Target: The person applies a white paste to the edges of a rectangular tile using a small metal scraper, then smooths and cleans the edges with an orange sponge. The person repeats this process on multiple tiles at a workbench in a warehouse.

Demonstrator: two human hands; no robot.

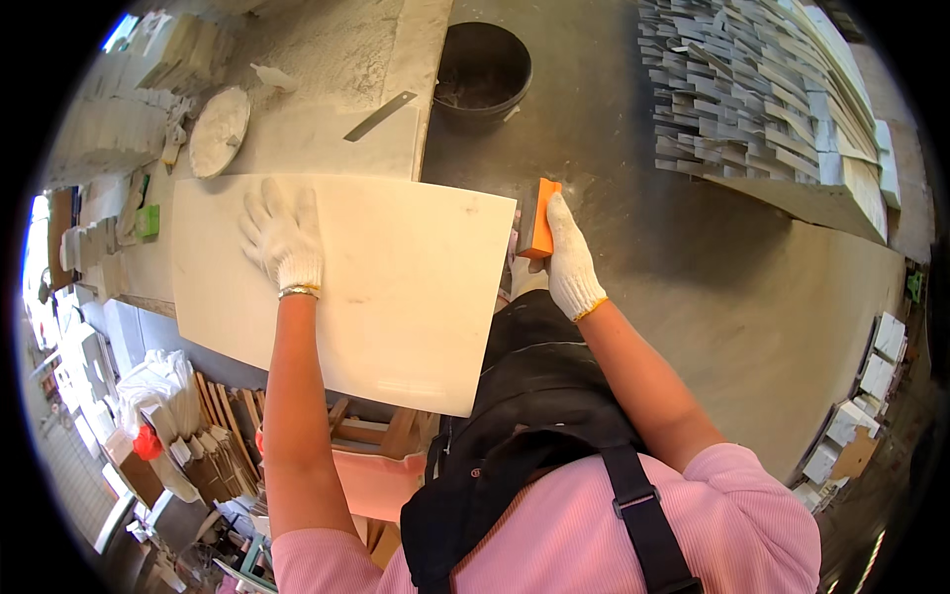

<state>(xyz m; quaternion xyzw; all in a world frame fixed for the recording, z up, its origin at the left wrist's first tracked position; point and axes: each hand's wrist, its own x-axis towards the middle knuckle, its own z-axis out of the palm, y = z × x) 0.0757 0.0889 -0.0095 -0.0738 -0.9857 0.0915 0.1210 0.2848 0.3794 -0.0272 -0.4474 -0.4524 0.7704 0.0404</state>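
A large white panel lies on the workbench, its near part jutting out over the edge toward me. My left hand, in a white knit glove, rests flat on the panel's far left part with fingers stretched out. Just off the panel's right edge, my gloved right hand grips an orange sanding block with a grey face turned toward that edge. The block stands on end, a narrow gap seeming to part it from the panel. My right fingers are partly hidden behind it.
Beyond the panel, the dusty bench holds a steel straight strip and a round dish of white powder. A black bucket stands on the floor. Stacked pale slats rise at far right; wooden offcuts crowd the lower left.
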